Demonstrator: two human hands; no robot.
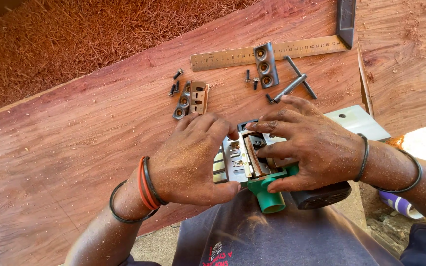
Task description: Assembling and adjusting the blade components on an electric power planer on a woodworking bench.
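while hands (193, 157) cover planer (252, 162), ruler (223, 58), screws (174, 88) beyond

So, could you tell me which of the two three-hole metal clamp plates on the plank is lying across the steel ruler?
The upper right plate, lying over the steel ruler. The other plate lies on bare wood, nearer the left hand.

Green planer (267, 189) — reddish plank (75, 143), steel-grey ruler (223, 58)

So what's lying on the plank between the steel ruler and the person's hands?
In the head view: loose dark screws, two metal clamp plates and a socket wrench.
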